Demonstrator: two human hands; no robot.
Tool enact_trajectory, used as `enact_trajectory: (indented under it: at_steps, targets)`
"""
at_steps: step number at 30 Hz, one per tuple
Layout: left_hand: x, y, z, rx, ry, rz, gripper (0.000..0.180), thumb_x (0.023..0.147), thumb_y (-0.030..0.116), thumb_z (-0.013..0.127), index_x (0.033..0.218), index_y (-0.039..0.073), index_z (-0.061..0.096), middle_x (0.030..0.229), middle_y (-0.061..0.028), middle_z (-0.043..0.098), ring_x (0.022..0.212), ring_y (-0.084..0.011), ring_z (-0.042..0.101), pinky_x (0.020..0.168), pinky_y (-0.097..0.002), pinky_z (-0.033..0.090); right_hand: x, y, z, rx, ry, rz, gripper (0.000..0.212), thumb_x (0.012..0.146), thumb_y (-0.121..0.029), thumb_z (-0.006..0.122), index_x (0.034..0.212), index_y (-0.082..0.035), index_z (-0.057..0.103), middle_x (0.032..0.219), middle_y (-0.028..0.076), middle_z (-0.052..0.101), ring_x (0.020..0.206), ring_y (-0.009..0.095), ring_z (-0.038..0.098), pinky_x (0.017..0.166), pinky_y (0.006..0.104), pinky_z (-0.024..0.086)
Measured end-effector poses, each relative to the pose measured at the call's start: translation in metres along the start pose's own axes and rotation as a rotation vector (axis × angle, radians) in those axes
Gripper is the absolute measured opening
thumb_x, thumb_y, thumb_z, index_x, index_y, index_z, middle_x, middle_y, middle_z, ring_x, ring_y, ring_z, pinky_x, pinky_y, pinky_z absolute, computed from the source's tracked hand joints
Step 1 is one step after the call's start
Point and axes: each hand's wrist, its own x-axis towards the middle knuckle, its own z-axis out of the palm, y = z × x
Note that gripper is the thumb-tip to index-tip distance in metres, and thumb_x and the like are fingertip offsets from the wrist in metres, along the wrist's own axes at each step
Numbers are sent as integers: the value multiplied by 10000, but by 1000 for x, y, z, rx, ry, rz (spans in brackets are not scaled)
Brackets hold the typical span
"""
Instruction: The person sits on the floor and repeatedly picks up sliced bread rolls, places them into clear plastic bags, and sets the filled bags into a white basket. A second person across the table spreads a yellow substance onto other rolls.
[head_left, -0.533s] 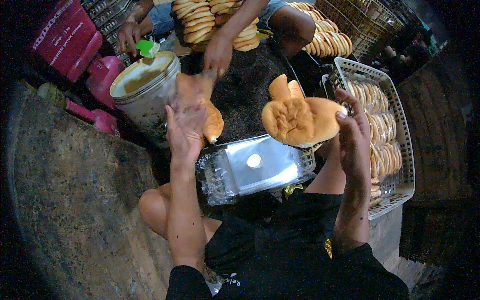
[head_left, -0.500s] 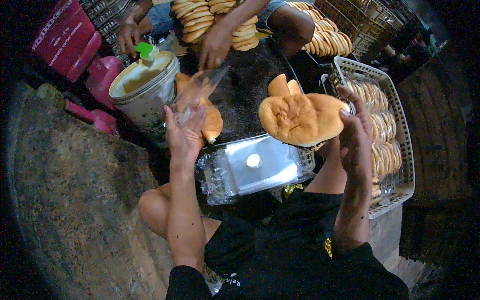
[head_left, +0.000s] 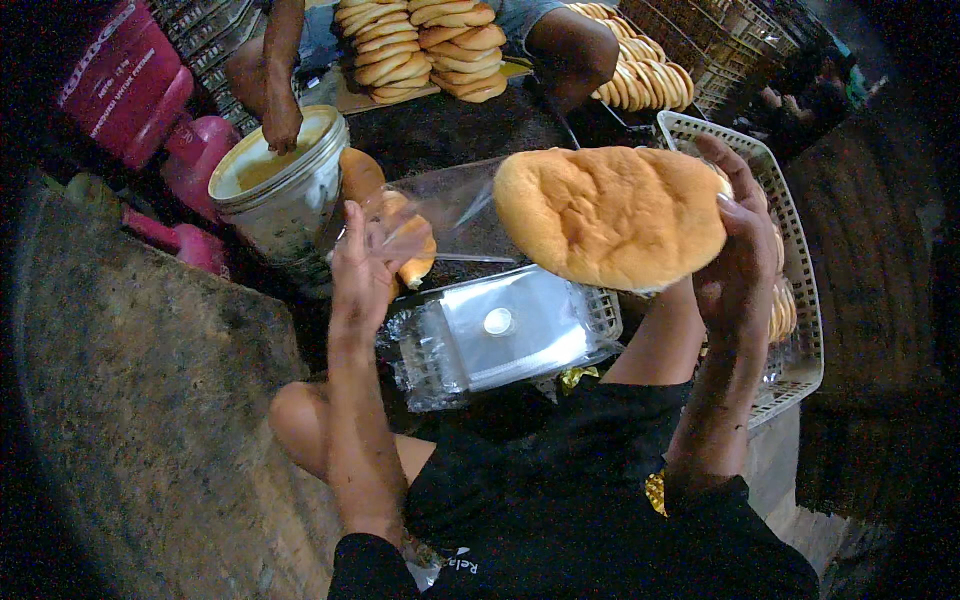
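Note:
A broad golden-brown bread bun (head_left: 610, 215) is gripped at its right end by my right hand (head_left: 745, 235), thumb in front and fingers behind. Its left end meets or overlaps a clear plastic bag (head_left: 462, 205), which stretches out from my left hand (head_left: 362, 265). The left hand keeps hold of the bag with its thumb raised; I cannot tell whether the bun's end is inside. Behind that hand lie more buns (head_left: 417, 260), partly covered. Below the bag, a stack of clear plastic bags (head_left: 545, 345) rests on a small basket in front of my lap.
A co-worker's hand (head_left: 282, 125) reaches into a white bucket (head_left: 285, 215) of pale brown filling. Stacked buns (head_left: 420, 55) stand at the back, with a tray of buns (head_left: 645, 75) farther right. A plastic basket (head_left: 810, 360) holding packed buns is at my right.
My right hand has lifted the bun and turned its broad side toward me. The bag now stretches rightward to it. The co-worker's one hand dips into the bucket; the other has left the buns.

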Motion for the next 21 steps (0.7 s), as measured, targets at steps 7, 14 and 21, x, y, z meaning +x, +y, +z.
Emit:
enact_trajectory:
  at_steps: [7,14,21]
  targets:
    - [8,23,-44,-36,-38,-135,443,946,435,557,1014,-2,590,985,-150,668,884,-262,679,769,-391,573,3,0,-7,-138,-71,-9,401,864,-159,521,1225,14,538,1169,144,596,994,203,614,893,295,483]
    - [1,33,-24,-7,424,322,351,929,346,621,923,-5,603,810,-88,660,629,-181,653,590,-305,576,-21,91,51,-264,-171,132,591,952,-237,583,1409,-44,263,1132,196,609,1008,199,579,933,327,441]
    - [-23,20,31,322,38,357,127,931,117,610,886,-1,622,836,-86,677,709,-151,660,729,-262,536,-35,111,81,-79,-119,401,325,958,-300,566,1119,-31,484,778,99,610,556,123,567,466,244,451]
